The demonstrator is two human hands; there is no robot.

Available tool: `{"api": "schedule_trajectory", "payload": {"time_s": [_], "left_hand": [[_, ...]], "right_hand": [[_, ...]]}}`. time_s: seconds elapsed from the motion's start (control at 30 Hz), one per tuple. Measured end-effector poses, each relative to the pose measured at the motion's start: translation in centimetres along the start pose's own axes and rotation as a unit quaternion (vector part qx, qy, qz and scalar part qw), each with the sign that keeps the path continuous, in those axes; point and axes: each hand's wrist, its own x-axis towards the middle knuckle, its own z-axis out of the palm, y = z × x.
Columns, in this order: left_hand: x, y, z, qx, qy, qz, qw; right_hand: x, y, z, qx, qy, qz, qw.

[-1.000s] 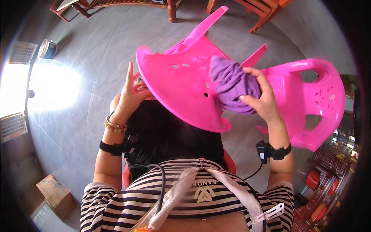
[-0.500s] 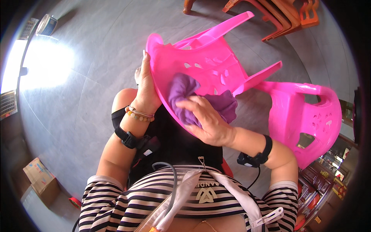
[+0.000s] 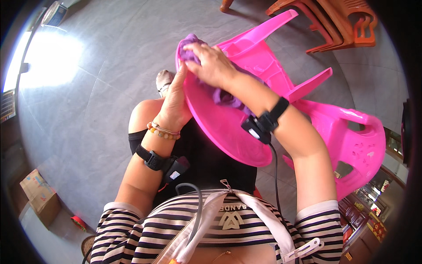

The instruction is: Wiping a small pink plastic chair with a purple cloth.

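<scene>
A small pink plastic chair (image 3: pixel 220 136) is tilted on its side in front of me, its legs pointing to the far right. My left hand (image 3: pixel 178 101) grips its curved left edge, the thumb along the rim and the other fingers hidden behind it. Near the top of that same edge, my right hand (image 3: pixel 211 66) presses a crumpled purple cloth (image 3: pixel 190 53) against the plastic. Part of the cloth trails under my right forearm, over the chair's surface.
Another pink chair (image 3: pixel 367 154) stands close on the right. Stacked orange chairs (image 3: pixel 327 33) are at the far right. A cardboard box (image 3: pixel 41 198) sits at the lower left, near a red round object (image 3: pixel 79 223). A black cable (image 3: pixel 277 185) hangs from my right wrist strap.
My right hand has slid the cloth up and left, from the lower middle of the chair to its upper left edge. The chair has shifted slightly right; my left hand keeps its hold.
</scene>
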Motion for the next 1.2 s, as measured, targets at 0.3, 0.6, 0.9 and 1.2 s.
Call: {"api": "schedule_trajectory", "payload": {"time_s": [0.3,0.6,0.9,1.2], "left_hand": [[-0.6,-0.1,1.1,0.005,0.015,-0.007,1.000],[-0.3,-0.3,-0.3,0.067,0.008,-0.022,0.997],[-0.5,0.1,1.0,0.091,-0.018,-0.019,0.996],[0.5,-0.2,-0.8,0.103,-0.048,-0.047,0.992]], "right_hand": [[-17.3,-5.0,-5.7,0.139,-0.010,-0.037,0.990],[-8.1,4.8,-3.7,-0.065,0.135,0.049,0.987],[-8.5,18.7,-6.9,-0.324,0.104,0.244,0.908],[-8.7,13.5,-6.8,-0.187,0.062,0.266,0.944]]}}
